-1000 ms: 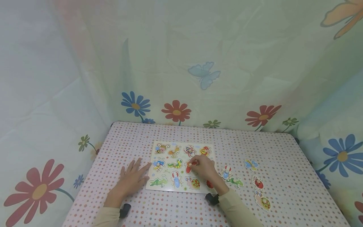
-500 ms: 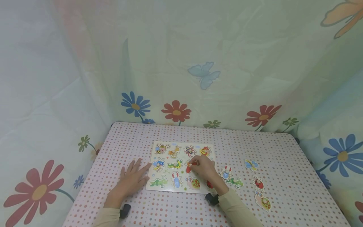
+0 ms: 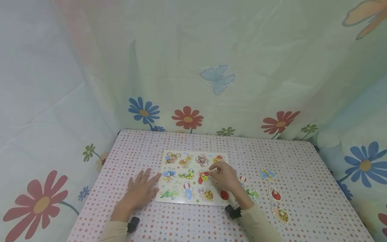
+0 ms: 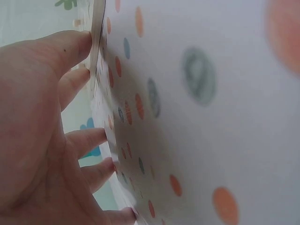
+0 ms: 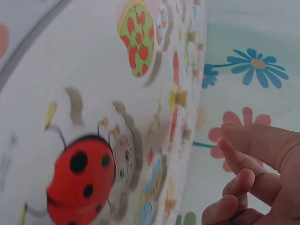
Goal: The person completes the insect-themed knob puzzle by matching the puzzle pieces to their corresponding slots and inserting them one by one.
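Note:
A wooden insect puzzle board (image 3: 181,196) lies on the dotted tablecloth. My left hand (image 3: 140,190) rests flat on the cloth beside it, its fingers (image 4: 70,47) against the board's left edge (image 4: 97,42). Over the board's right side hovers my right hand (image 3: 224,175), fingers (image 5: 262,145) loosely curled and holding nothing. Just left of it a red insect piece (image 3: 202,177) sits in the board. The right wrist view shows a red ladybird (image 5: 79,183) and a snail (image 5: 138,37) on the board.
Several loose insect pieces lie on the cloth right of the board: a butterfly (image 3: 267,174), a ladybird (image 3: 275,195), a snail (image 3: 281,215) and a green grasshopper (image 3: 253,193). Flowered curtains (image 3: 211,84) close in the table at the back and both sides.
My right hand has let go of the red piece's knob and drawn back to the right, slightly raised. The red piece stays in the board. The left hand has not moved.

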### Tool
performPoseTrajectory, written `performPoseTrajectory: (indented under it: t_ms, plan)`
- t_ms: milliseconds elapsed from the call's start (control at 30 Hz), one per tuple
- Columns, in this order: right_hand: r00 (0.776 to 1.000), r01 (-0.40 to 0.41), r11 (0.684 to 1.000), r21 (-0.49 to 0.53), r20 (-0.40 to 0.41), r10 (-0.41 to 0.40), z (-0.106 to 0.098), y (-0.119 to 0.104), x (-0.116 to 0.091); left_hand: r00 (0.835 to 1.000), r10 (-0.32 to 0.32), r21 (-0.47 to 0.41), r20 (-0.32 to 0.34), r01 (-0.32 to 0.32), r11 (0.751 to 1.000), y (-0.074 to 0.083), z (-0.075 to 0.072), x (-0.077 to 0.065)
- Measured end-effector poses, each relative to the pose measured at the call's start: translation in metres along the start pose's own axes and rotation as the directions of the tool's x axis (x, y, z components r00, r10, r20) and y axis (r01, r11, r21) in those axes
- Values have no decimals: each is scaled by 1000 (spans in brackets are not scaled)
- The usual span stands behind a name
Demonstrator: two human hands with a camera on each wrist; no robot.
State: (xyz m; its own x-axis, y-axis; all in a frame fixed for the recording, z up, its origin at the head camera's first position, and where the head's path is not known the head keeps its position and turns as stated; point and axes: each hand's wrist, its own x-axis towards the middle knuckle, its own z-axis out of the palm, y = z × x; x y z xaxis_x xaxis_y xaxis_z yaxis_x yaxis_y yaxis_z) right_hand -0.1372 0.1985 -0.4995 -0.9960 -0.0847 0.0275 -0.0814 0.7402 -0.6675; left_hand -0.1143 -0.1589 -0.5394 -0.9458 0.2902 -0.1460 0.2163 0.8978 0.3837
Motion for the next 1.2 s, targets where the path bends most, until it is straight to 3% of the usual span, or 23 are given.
performPoseTrajectory:
  t_ms: [300,667,933,1200]
  plan:
    - [997,-52,998,-18,-57,51,-21,8,-14,1000,-13,-7,10,13,1000,-1,2,-1]
    - [992,-63,997,-42,-114,58,-41,29,-28,1000,4,-4,-4,-4,1000,0,1,0]
    - [981,-90,994,-64,-177,77,-67,61,-35,1000,7,-3,-6,-7,1000,1,-1,-1]
    - [950,-185,981,-64,-269,161,-102,96,-42,1000,8,-3,-3,-8,1000,1,-1,-1]
